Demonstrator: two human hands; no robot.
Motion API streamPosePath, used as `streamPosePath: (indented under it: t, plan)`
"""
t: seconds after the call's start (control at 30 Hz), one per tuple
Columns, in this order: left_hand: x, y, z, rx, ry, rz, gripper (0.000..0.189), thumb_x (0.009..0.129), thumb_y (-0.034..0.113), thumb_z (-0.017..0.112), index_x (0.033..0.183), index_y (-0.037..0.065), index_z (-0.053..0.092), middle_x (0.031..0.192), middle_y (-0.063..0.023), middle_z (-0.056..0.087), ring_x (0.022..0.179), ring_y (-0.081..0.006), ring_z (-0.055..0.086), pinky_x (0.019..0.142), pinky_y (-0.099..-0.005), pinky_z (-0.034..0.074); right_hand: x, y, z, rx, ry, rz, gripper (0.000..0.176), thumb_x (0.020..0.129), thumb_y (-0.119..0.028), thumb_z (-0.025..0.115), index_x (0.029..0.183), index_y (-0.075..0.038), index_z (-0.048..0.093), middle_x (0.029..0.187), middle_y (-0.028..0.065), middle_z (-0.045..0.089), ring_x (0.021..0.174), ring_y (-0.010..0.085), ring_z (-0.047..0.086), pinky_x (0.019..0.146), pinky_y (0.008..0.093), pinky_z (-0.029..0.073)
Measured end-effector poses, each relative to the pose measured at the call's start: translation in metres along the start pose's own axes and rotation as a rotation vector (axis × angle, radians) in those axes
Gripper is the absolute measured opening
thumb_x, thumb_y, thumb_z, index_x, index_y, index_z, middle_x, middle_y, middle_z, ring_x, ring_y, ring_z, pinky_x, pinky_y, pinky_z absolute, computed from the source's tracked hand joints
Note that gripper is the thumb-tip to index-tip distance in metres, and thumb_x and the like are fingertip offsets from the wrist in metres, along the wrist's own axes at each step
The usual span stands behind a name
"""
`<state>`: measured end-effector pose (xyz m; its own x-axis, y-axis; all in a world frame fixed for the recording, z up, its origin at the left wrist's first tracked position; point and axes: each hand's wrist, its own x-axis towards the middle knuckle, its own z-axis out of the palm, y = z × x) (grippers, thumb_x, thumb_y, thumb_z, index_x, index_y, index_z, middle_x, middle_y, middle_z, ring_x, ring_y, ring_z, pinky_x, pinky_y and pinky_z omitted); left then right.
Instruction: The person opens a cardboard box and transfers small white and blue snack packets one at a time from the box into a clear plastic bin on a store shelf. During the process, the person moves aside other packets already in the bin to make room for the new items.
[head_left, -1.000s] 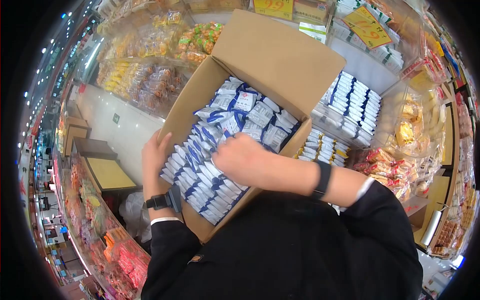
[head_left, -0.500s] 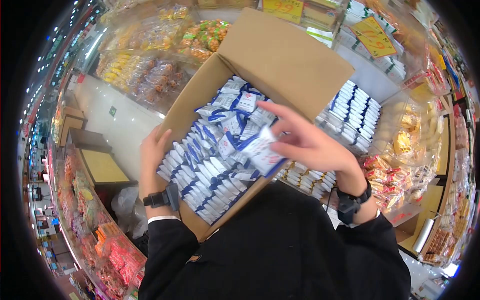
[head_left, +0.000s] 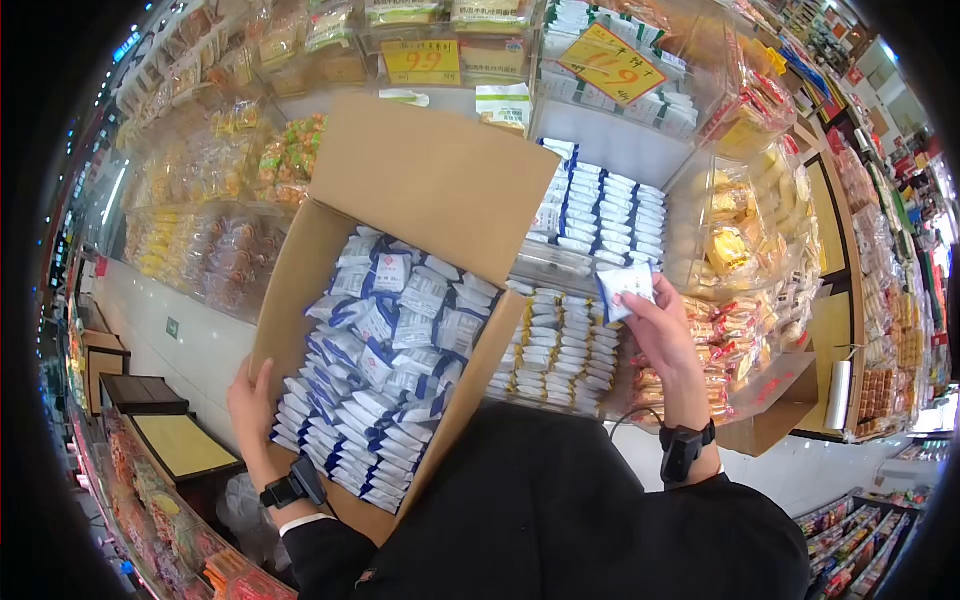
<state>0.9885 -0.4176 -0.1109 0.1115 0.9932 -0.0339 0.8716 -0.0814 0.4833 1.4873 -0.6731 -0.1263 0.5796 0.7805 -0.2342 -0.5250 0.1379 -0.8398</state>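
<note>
An open cardboard box (head_left: 430, 180) rests against my body, full of small white-and-blue snack packets (head_left: 370, 340). Some packets stand in neat rows at the near end; others lie jumbled at the far end. My left hand (head_left: 250, 405) grips the box's left wall, thumb over the rim. In my right hand (head_left: 655, 325) a single white-and-blue snack packet (head_left: 626, 288) is pinched between thumb and fingers. That hand is right of the box, in front of a shelf bin of similar packets (head_left: 612, 215) stacked in columns.
Below that bin, another holds white-and-gold packets (head_left: 560, 345). Red-and-yellow bagged snacks (head_left: 715, 335) fill the bin at right. Yellow price signs (head_left: 420, 62) hang on the upper shelves. A counter of wrapped sweets (head_left: 150, 490) stands at lower left, beside pale floor (head_left: 190, 310).
My right hand has carried the packet out from above the box to the right, near the shelf bins. The view has turned rightward. My left hand stays on the box wall.
</note>
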Motion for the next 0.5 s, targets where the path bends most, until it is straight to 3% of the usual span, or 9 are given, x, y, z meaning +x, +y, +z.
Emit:
streamPosePath:
  t: [0.03,0.13,0.17,0.23,0.27,0.37,0.43,0.47,0.5]
  plan:
    - [0.0,-0.001,0.001,0.008,0.0,-0.013,0.044,0.098,0.036,0.061,0.127,0.002,0.063,0.108,-0.0246,0.071,0.102,-0.0386,0.068,0.087,-0.0421,0.051,0.013,0.01,0.005,-0.329,0.08,-0.107,0.041,0.081,0.002,0.078,0.114,0.0,0.054,0.103,0.0105,0.07,0.098,0.0178,0.068,0.093,0.0318,0.052]
    - [0.001,0.0,0.0,0.004,-0.014,0.003,0.045,0.098,0.036,0.061,0.127,0.002,0.063,0.107,-0.0241,0.071,0.101,-0.0389,0.068,0.087,-0.0427,0.051,0.049,0.018,0.008,-0.552,0.034,-0.275,0.042,0.081,-0.005,0.079,0.116,-0.003,0.056,0.095,0.0108,0.071,0.087,0.0138,0.066,0.076,0.0289,0.051]
    - [0.002,-0.004,0.001,-0.018,-0.005,0.012,0.045,0.098,0.036,0.061,0.126,0.002,0.064,0.107,-0.0239,0.071,0.101,-0.0394,0.068,0.087,-0.0428,0.051,0.065,0.019,0.01,-0.542,0.037,-0.28,0.042,0.081,-0.005,0.079,0.116,-0.003,0.056,0.095,0.0108,0.071,0.087,0.0138,0.066,0.076,0.0289,0.051]
    - [0.001,-0.008,0.002,-0.006,0.006,0.033,0.045,0.097,0.036,0.062,0.126,0.002,0.064,0.107,-0.024,0.071,0.102,-0.0393,0.068,0.088,-0.0427,0.051,0.096,0.015,0.013,-1.015,-0.053,-0.412,0.041,0.083,-0.011,0.078,0.118,-0.004,0.059,0.1,0.0083,0.069,0.087,0.0132,0.064,0.077,0.03,0.052]
    - [0.002,-0.005,0.002,-0.002,0.015,0.044,0.044,0.097,0.036,0.062,0.126,0.003,0.064,0.108,-0.0241,0.071,0.103,-0.0393,0.068,0.088,-0.0425,0.051,0.106,0.011,0.022,-1.048,-0.101,-0.357,0.04,0.081,-0.018,0.08,0.114,-0.002,0.063,0.097,0.0071,0.069,0.082,0.0136,0.061,0.073,0.0295,0.05]
    - [0.001,0.012,0.0,-0.014,0.024,0.039,0.043,0.097,0.035,0.063,0.127,0.003,0.065,0.108,-0.0246,0.071,0.103,-0.0392,0.068,0.089,-0.0423,0.051,0.146,0.009,0.036,-1.143,-0.164,-0.372,0.036,0.082,-0.018,0.079,0.11,-0.002,0.065,0.094,0.0069,0.069,0.081,0.0137,0.062,0.072,0.0293,0.05]
    - [0.001,0.011,0.001,0.005,0.034,0.029,0.043,0.097,0.035,0.063,0.127,0.004,0.065,0.108,-0.0245,0.071,0.103,-0.039,0.068,0.088,-0.0421,0.051,0.175,0.022,0.032,-1.028,-0.268,-0.677,0.036,0.081,-0.02,0.08,0.108,-0.002,0.065,0.092,0.0068,0.069,0.078,0.0133,0.062,0.071,0.0285,0.05]
    - [0.001,0.01,0.001,0.024,0.041,0.014,0.043,0.097,0.035,0.063,0.127,0.005,0.065,0.108,-0.0245,0.071,0.103,-0.0387,0.069,0.088,-0.0419,0.051,0.179,0.021,0.032,-1.026,-0.269,-0.682,0.036,0.081,-0.02,0.08,0.108,-0.002,0.065,0.092,0.0068,0.069,0.078,0.0133,0.062,0.071,0.0285,0.05]
    - [0.002,0.01,0.001,0.024,0.046,0.014,0.043,0.097,0.035,0.063,0.127,0.005,0.065,0.108,-0.0245,0.071,0.103,-0.0387,0.069,0.088,-0.0419,0.051,0.183,0.02,0.031,-1.041,-0.266,-0.551,0.036,0.079,-0.022,0.082,0.105,-0.001,0.066,0.092,0.0088,0.071,0.082,0.017,0.064,0.075,0.0311,0.051]
